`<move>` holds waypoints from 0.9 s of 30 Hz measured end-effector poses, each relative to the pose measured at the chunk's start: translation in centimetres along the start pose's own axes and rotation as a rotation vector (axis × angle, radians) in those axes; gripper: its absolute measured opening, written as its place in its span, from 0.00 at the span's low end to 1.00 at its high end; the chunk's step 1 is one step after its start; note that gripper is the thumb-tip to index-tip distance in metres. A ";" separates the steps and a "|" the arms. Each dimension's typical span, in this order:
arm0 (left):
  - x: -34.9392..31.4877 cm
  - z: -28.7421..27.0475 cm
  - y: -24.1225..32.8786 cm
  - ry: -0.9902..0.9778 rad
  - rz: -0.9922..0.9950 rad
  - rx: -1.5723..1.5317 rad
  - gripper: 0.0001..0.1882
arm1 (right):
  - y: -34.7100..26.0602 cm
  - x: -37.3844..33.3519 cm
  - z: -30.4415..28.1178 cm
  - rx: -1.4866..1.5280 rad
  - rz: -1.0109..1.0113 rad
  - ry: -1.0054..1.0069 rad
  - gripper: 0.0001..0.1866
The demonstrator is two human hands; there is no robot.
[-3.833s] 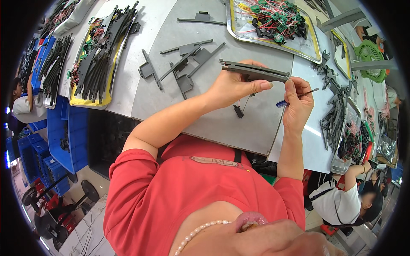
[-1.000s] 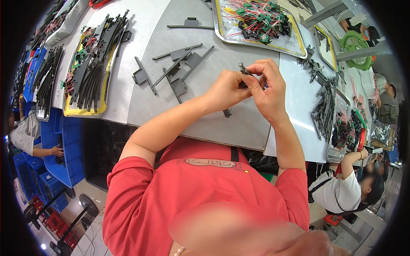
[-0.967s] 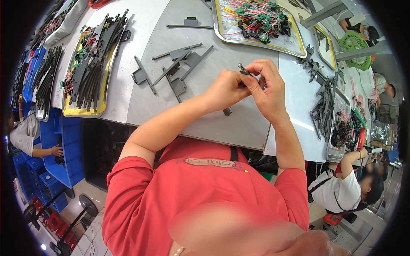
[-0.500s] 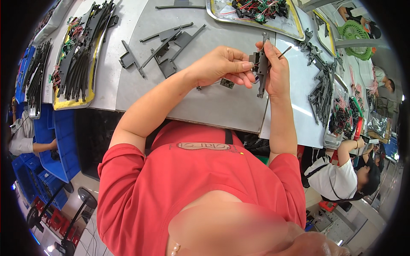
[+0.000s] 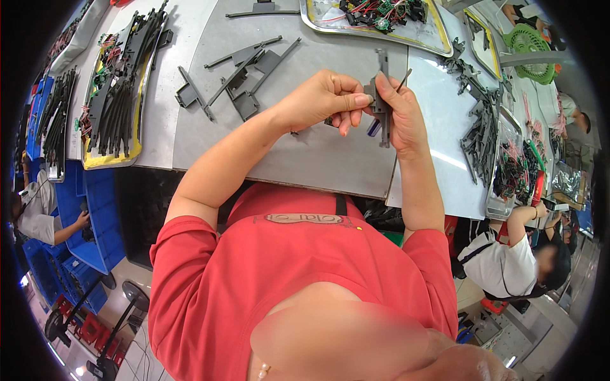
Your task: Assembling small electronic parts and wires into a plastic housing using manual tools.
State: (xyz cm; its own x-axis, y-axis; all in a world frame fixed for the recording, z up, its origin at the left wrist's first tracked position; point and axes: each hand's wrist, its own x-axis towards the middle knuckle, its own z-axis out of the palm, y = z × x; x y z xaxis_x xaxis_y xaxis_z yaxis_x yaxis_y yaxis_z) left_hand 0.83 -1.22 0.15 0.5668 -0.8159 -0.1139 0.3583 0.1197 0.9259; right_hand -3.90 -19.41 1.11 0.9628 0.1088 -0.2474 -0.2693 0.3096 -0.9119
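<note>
My right hand (image 5: pixel 408 120) is closed round a long dark grey plastic bracket (image 5: pixel 384 136), held upright above the table. A thin dark rod (image 5: pixel 405 79) sticks out beyond the right fingers. A blue-purple piece (image 5: pixel 374 129) shows beside the bracket's lower half; whether it belongs to the rod is hidden. My left hand (image 5: pixel 337 101) pinches at the bracket's left side, thumb and forefinger touching its boxy middle. Below the left fingers lies a small circuit board (image 5: pixel 328 120), mostly covered by them.
Several grey brackets (image 5: pixel 244 105) lie on the table (image 5: pixel 298 159) to the left. Trays of wired parts stand left (image 5: pixel 136 152) and at the back (image 5: pixel 356 28). More dark brackets (image 5: pixel 476 136) pile up at right. Co-workers sit on both sides; a blue crate (image 5: pixel 105 216) stands lower left.
Both hands and the bracket have shifted slightly left. The bracket has turned a little, and my left fingers now cover more of the circuit board on the table.
</note>
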 end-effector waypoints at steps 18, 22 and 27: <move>0.1 -2.0 1.3 0.321 0.456 0.063 0.24 | 2.0 0.1 2.1 -0.867 -0.304 0.047 0.12; -0.2 -1.8 1.6 0.300 0.496 -0.065 0.19 | 1.8 0.1 2.0 -0.904 -0.400 0.029 0.11; -0.5 -1.8 1.8 0.312 0.544 -0.007 0.15 | 1.5 -0.3 2.0 -0.894 -0.347 -0.028 0.11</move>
State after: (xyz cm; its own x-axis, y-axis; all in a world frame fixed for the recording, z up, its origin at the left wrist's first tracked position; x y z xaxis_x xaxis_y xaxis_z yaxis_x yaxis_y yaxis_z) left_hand 2.52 0.47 1.22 0.8592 -0.4333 0.2722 -0.0382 0.4761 0.8786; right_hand -4.66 -17.09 0.46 0.9817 0.1723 0.0810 0.1586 -0.5050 -0.8484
